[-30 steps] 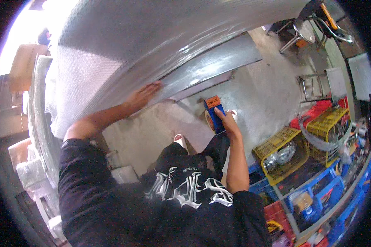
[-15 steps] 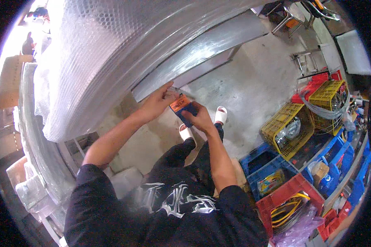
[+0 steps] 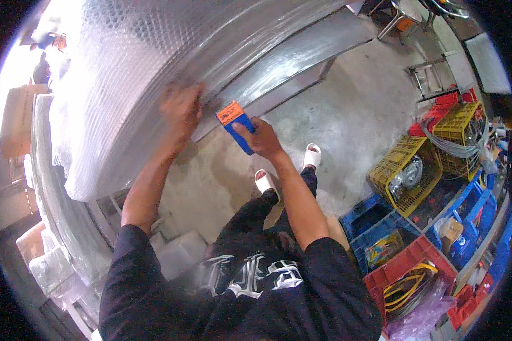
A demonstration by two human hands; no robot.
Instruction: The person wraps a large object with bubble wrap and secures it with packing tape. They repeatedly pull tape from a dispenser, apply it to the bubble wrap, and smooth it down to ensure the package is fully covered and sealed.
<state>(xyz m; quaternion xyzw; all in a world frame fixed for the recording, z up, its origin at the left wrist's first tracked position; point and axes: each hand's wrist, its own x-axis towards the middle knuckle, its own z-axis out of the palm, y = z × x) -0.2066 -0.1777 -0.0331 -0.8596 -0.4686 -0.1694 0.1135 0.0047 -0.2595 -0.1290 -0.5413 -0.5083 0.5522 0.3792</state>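
Right hand (image 3: pixel 261 139) grasps blue-and-orange tool (image 3: pixel 237 129) near lower edge of bubble wrap (image 3: pixel 148 51). Left hand (image 3: pixel 182 111) blurred beside wrap, grip unclear. Grey panel (image 3: pixel 298 54) beyond edge looks uncovered.

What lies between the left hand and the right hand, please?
In the head view, the blue-and-orange tool lies between the blurred left hand and the right hand, which grips it.

Looking down from the wearer's head through a wide fisheye, curving straight edges toward a dark rim; facing past the black shirt (image 3: pixel 250 312) close below, over the hands (image 3: pixel 261 138), to the floor (image 3: pixel 352 108) farther off; catching bubble wrap (image 3: pixel 136 74) close at upper left.
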